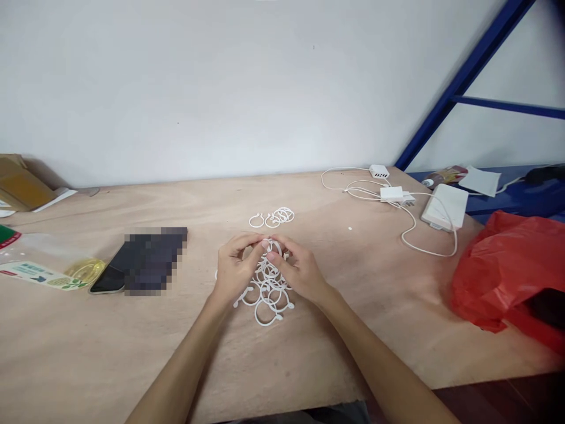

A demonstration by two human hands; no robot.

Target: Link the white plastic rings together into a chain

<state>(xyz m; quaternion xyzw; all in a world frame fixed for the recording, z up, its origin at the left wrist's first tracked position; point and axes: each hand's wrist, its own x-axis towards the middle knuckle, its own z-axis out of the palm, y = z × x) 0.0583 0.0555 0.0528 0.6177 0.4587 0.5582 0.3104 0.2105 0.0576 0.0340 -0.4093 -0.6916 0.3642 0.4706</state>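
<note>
Over the middle of the wooden table [185, 353], my left hand [236, 268] and my right hand [296, 268] meet, fingertips pinched together on one white plastic ring [272, 247]. Below and between the hands lies a heap of several white rings [268, 294]. A smaller group of white rings [274, 217] lies on the table just beyond my hands.
A dark phone [148, 262] lies to the left, with a clear packet [48, 268] and a cardboard box [20, 182] further left. White chargers and cables [397, 197] and a white power bank [445, 206] sit far right. A red plastic bag [507, 271] rests at the right edge, by a blue metal frame [463, 76].
</note>
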